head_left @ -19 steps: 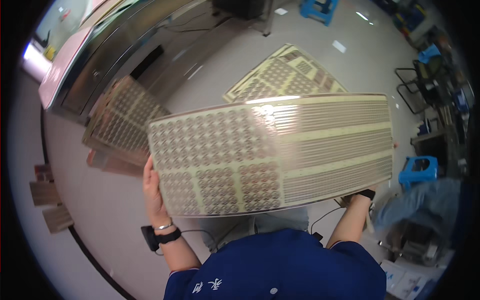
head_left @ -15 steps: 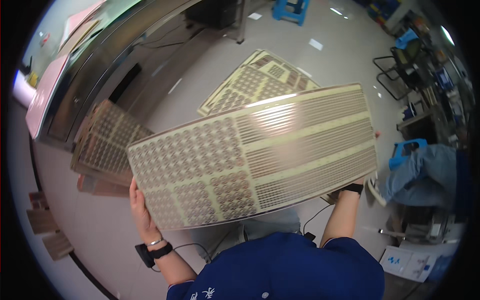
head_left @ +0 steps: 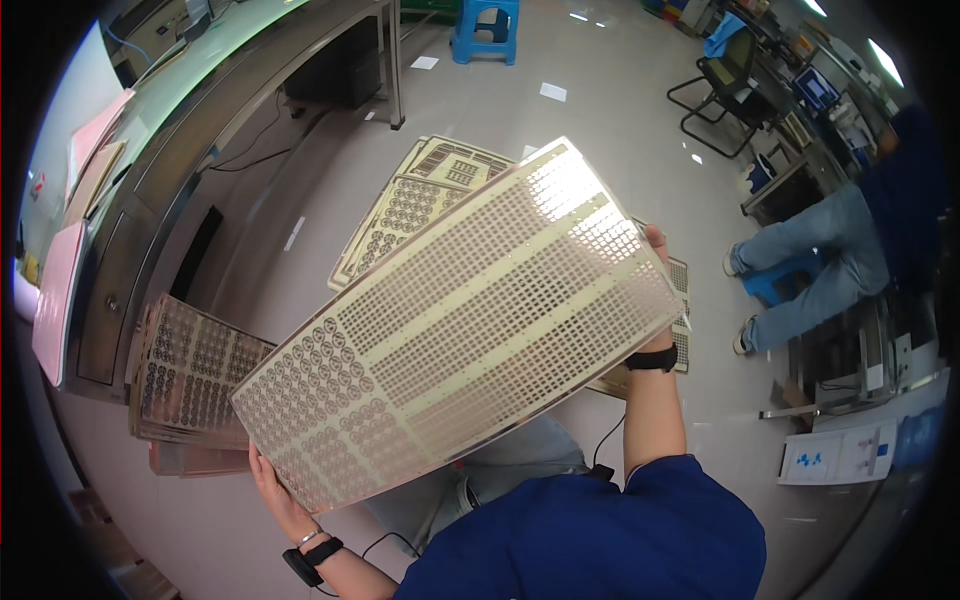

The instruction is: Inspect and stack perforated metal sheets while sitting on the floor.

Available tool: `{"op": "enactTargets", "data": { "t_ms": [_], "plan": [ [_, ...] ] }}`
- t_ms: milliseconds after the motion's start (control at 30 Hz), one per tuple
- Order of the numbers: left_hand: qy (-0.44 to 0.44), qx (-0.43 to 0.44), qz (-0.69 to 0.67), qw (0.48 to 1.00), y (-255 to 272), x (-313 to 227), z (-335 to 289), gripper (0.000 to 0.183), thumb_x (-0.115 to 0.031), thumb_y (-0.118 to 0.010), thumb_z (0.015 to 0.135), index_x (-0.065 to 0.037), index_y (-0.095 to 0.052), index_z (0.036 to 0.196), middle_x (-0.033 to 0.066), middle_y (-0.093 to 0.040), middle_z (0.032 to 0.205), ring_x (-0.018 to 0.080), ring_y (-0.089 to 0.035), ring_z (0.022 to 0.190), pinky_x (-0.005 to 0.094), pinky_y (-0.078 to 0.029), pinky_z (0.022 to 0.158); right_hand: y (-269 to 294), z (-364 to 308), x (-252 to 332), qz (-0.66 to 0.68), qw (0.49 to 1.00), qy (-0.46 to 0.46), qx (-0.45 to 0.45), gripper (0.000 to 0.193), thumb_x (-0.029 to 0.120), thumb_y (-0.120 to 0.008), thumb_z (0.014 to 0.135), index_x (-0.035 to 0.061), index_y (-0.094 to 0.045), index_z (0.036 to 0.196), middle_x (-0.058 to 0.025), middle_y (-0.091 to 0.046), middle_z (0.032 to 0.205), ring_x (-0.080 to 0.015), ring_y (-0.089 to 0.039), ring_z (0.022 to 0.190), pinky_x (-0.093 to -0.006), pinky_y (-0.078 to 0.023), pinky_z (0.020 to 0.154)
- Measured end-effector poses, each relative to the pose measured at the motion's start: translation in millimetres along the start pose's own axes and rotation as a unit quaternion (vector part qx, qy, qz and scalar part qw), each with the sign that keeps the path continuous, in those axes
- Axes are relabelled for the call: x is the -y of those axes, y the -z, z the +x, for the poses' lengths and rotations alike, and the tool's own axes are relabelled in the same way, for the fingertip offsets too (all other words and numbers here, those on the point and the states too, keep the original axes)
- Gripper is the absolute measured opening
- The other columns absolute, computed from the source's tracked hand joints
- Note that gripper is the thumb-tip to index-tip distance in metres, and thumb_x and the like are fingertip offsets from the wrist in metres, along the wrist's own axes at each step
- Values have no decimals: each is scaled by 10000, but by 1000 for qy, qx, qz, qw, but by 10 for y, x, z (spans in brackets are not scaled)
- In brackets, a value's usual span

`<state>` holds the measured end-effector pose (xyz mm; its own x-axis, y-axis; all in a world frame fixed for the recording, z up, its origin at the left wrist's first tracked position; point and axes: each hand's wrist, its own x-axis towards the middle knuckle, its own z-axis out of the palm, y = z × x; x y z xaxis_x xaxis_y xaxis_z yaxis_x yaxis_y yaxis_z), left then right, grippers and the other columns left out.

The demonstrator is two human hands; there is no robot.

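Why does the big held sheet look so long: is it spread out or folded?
Spread out. The sheet shows its patterned face from end to end, and no fold can be seen.

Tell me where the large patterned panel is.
In the head view, the large patterned panel is mid-picture, held between the left hand at its lower-left end and the right hand at its right end.

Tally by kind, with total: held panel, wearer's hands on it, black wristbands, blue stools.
Held panel: 1 (can't tell if layered)
Hands: left hand, right hand: 2
Black wristbands: left wristband, right wristband: 2
Blue stools: far stool, right-side stool: 2
Total: 7
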<state>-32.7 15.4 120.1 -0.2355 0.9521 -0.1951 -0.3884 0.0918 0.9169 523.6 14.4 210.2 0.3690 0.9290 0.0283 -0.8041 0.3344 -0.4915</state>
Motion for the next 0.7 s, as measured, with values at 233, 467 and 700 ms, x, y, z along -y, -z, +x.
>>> {"op": "enactTargets", "data": {
  "t_ms": [233,467,700],
  "plan": [
    [30,73,-58,995,343,45,-53,433,-119,-434,937,-14,-398,1355,129,-470,1337,233,-484,1189,351,-397,1005,-440,102,-248,-176,972,122,100,122,137,-573,877,46,-521,941,-234,-449,1316,-332,-579,1071,-408,-579,804],
    [-75,-74,309,945,696,856,-116,447,-277,-378,959,-6,-459,1305,161,-515,1295,308,-488,1184,421,-367,1034,-1289,9,-606,-313,877,206,299,238,209,-681,815,96,-473,792,-142,-544,980,-198,-573,883,-333,-511,818],
    [115,-234,-477,839,292,1341,-134,570,-421,-318,968,14,-395,1327,191,-424,1374,355,-404,1255,457,-314,1068,-2074,-519,-1953,-548,668,259,432,154,17,-644,609,80,-576,732,-69,-570,754,-208,-494,673,-316,-390,609]
  ]
}}
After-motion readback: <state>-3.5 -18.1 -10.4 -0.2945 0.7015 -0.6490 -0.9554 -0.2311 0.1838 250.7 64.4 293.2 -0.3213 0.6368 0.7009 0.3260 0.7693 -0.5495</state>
